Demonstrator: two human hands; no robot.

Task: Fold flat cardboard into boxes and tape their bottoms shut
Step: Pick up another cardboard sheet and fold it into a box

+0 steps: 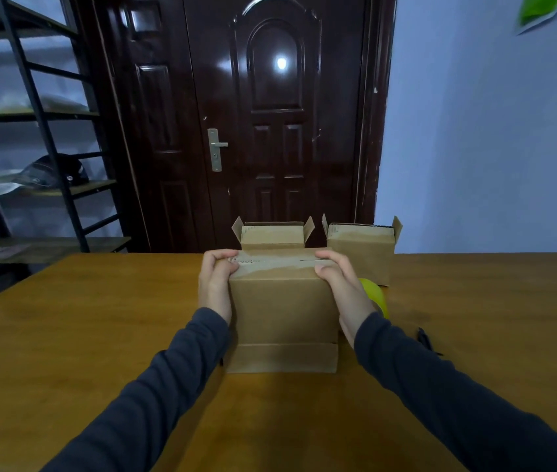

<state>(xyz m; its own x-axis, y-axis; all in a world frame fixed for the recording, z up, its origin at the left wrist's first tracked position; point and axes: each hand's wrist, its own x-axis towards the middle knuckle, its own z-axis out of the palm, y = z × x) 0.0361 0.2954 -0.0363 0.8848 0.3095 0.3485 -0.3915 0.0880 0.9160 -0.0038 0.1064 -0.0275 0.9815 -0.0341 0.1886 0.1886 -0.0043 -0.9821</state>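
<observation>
Behind the right hand (342, 287) sits a yellow-green object (377, 296) — mostly hidden by the wrist, can't tell what it is. A small dark item (423, 337) lies on the counter (100, 318) just right of the right sleeve, partly covered and also unidentifiable. The near box (284, 311) stands mid-counter, closed side up, with a tape strip (270, 264) along its top seam and a flap band showing at its bottom edge. The left hand (215, 284) grips the top left edge, fingers curled over the top and thumb at the near edge; the right hand does the same on the top right edge. The rear box (273, 236) sits directly behind, its lower part blocked and its end flaps up. The right-rear box (362, 253) stands beside it, flaps up, inside not visible. The counter is glossy brown wood. Beyond it is a dark panelled door (270, 131) with a metal lever handle (216, 149). At left is a black metal rack (48, 131), blurry, with a dark rounded thing (54, 172) on one shelf — can't make it out. At right is a pale blue wall (492, 131), with a green item (539, 10) cut off by the top edge.
</observation>
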